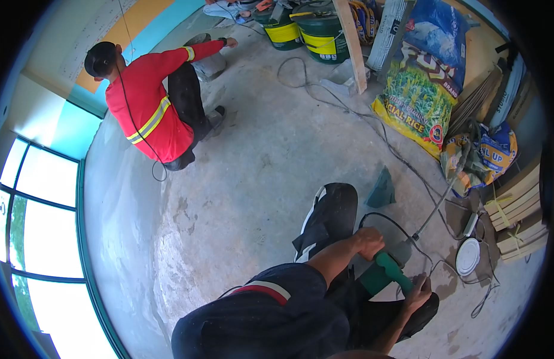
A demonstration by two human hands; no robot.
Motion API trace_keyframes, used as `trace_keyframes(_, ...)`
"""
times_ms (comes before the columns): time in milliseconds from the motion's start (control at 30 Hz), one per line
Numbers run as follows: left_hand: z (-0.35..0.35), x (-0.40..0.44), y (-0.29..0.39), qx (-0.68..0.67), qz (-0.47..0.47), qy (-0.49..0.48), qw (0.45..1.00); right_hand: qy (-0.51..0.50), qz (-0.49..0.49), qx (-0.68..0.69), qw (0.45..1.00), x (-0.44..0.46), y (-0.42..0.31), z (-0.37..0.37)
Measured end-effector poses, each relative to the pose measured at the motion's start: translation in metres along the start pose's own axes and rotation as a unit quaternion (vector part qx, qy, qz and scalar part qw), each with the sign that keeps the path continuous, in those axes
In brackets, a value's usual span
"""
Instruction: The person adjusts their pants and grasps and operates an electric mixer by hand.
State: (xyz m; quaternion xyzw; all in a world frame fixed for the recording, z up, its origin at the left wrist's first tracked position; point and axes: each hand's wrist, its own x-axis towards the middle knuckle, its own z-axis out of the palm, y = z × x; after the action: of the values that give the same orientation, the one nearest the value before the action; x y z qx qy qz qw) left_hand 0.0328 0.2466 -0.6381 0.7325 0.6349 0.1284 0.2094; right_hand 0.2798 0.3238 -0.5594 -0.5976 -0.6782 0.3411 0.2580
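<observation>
The green power tool (391,270) lies between both hands, its handle slanting from half past ten to half past four. The right hand (418,293), nearest, has its fingers closed on the lower end; the left hand (369,242) curls at the upper end, its grip unclear.

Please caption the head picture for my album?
Left hand and right hand on a green tool, a person in red beyond.

tool (374,279): green | co-worker's shirt (146,90): red, yellow-silver striped | buckets (330,45): green-and-yellow | rice sack (417,99): yellow, green
</observation>
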Motion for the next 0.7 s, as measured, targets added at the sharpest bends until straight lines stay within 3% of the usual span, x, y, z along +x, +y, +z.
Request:
trace_keyframes(233, -0.024, -0.002, 0.006, -0.018, -0.016, -0.026, 0.999, 0.004, 0.002, -0.001, 1.000, 0.001, -0.004, -0.001)
trace_keyframes(333, -0.017, -0.002, 0.004, -0.020, -0.012, 0.010, 1.000, 0.005, -0.001, -0.001, 1.000, 0.002, -0.003, 0.000)
trace_keyframes(433, -0.019, 0.000, 0.003, -0.019, -0.016, -0.035, 0.999, 0.001, -0.001, -0.006, 1.000, 0.003, -0.002, -0.001)
trace_keyframes(533, -0.012, -0.001, 0.001, -0.010, -0.004, 0.008, 1.000, -0.004, 0.002, -0.009, 1.000, 0.003, 0.000, -0.001)
trace_keyframes(700, -0.026, 0.002, 0.005, 0.002, -0.026, -0.077, 0.997, 0.005, -0.003, -0.001, 1.000, 0.003, 0.001, 0.000)
